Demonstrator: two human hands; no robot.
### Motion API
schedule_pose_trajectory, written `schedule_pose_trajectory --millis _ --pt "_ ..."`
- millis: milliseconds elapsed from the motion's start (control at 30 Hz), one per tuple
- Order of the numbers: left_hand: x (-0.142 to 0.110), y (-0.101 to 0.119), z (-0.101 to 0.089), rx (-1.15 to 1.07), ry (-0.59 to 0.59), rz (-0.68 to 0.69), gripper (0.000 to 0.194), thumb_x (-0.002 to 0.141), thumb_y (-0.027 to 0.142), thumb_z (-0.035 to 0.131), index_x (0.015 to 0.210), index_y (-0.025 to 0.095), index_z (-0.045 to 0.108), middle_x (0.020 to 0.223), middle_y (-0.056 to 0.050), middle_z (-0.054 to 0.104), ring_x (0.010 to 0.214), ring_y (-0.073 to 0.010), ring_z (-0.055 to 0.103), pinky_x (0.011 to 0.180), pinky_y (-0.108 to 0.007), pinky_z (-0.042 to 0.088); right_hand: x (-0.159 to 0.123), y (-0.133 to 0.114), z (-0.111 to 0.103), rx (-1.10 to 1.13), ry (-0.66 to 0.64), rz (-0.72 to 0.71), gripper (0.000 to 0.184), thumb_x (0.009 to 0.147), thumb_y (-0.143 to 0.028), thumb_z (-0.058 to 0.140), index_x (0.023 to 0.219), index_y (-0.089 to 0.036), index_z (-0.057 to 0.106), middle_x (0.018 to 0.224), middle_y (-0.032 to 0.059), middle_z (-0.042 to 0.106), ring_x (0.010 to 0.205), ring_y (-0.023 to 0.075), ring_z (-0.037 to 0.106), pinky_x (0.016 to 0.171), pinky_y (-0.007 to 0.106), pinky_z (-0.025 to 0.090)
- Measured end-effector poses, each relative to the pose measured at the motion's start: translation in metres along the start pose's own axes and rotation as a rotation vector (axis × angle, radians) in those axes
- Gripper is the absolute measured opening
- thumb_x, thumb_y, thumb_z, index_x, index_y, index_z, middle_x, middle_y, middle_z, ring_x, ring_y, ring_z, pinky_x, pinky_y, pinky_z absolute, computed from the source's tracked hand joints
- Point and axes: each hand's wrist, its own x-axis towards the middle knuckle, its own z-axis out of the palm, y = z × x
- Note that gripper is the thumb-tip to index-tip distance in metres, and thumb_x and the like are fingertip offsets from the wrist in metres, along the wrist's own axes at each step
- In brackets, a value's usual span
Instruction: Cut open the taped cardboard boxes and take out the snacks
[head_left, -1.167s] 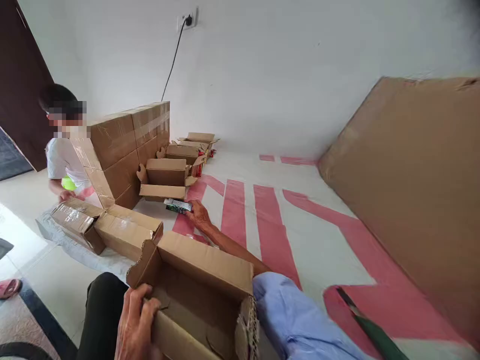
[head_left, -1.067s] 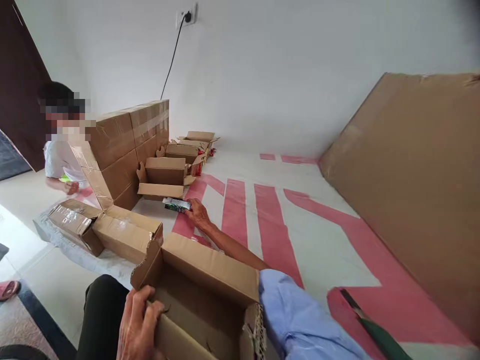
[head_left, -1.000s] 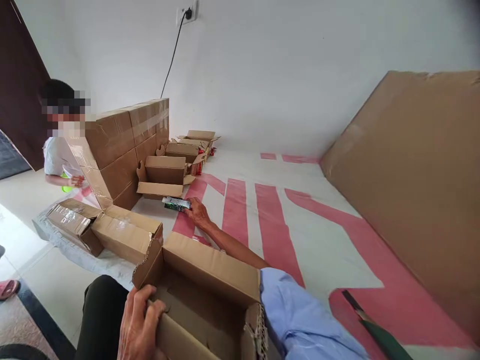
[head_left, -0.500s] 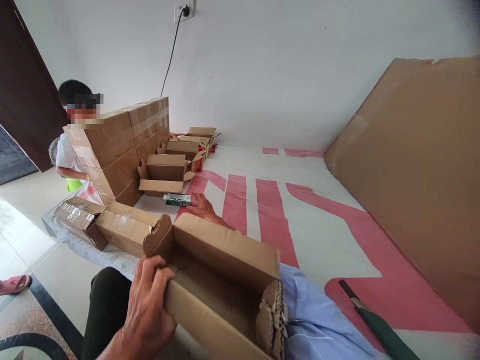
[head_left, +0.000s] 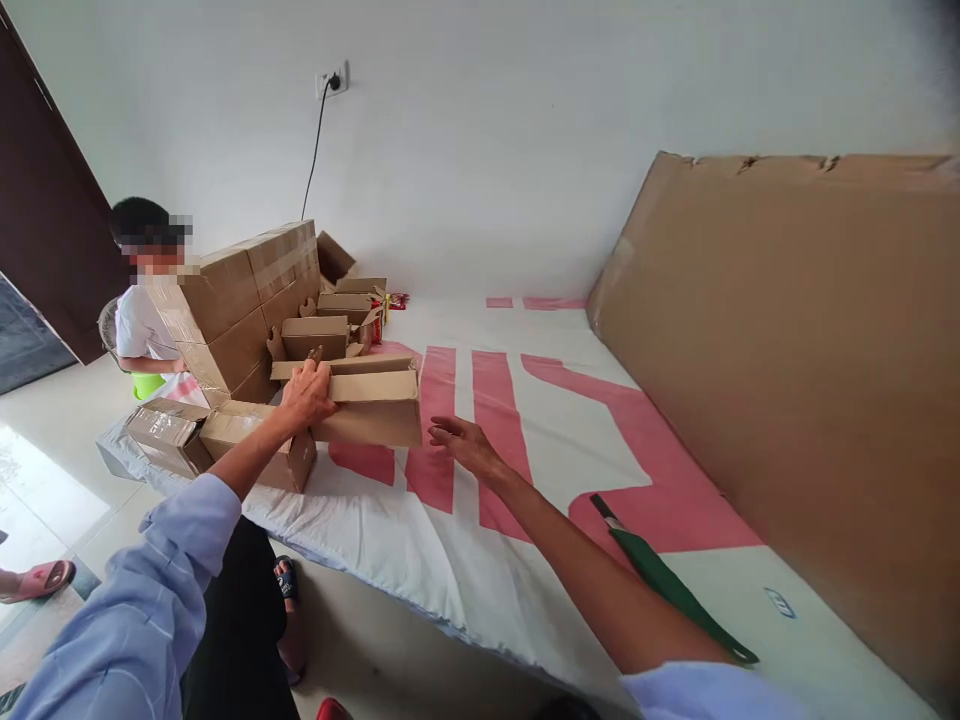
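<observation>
My left hand (head_left: 307, 395) grips the left end of a brown cardboard box (head_left: 369, 408), its fingers closed over the top edge. The box lies lengthwise across the cloth, its long side facing me. Just off the box's right end is my right hand (head_left: 465, 445), palm down, fingers apart and holding nothing. Behind the held box stands an open cardboard box (head_left: 315, 335), partly hidden. Two taped boxes lie to the left, the nearer taped box (head_left: 259, 445) under my left forearm.
Stacked sealed cartons (head_left: 225, 310) stand at left, with a seated person (head_left: 146, 320) behind them. Several open boxes line the stack toward the wall. A green-sheathed knife (head_left: 667, 580) lies on the red-and-white cloth (head_left: 570, 440). A large cardboard sheet (head_left: 787, 350) leans at right.
The held box has moved away from my lap, farther onto the cloth toward the open boxes. My right hand has come from behind it to its right end. The small packet is out of sight.
</observation>
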Motion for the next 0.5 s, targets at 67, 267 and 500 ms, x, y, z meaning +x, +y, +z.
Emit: schedule_pose_trajectory --millis 67,267,500 --pt "0.013 -0.009 -0.002 0.043 0.014 0.040 0.050 0.085 0.038 0.085 0.124 0.022 0.059 0.140 -0.017 0.056 0.132 -0.0390 0.056 0.108 -0.051 0.052 -0.015 0.005 -0.002 0.034 0.009 0.012 0.040 0.094 -0.035 0.076 0.129 -0.016 0.074 0.123 0.0156 0.079 0.097 0.0243 0.079 0.080 0.036 0.067" --pt "0.047 -0.027 -0.004 0.068 -0.087 0.124 0.052 0.083 0.038 0.085 0.125 0.022 0.060 0.140 -0.016 0.057 0.135 -0.0404 0.056 0.112 -0.053 0.051 -0.040 0.017 0.011 0.071 0.014 0.024 0.055 0.086 -0.044 0.079 0.133 -0.017 0.073 0.131 0.0184 0.076 0.102 0.0292 0.078 0.077 0.042 0.069" --pt "0.013 -0.037 0.016 -0.040 0.004 0.153 0.093 0.078 0.038 0.092 0.158 0.029 0.044 0.165 -0.016 0.044 0.149 -0.0375 0.050 0.119 -0.049 0.046 -0.011 0.003 0.054 0.009 0.039 -0.136 0.091 0.076 -0.043 0.089 0.158 -0.024 0.055 0.157 0.0178 0.062 0.137 0.0343 0.064 0.108 0.050 0.059"
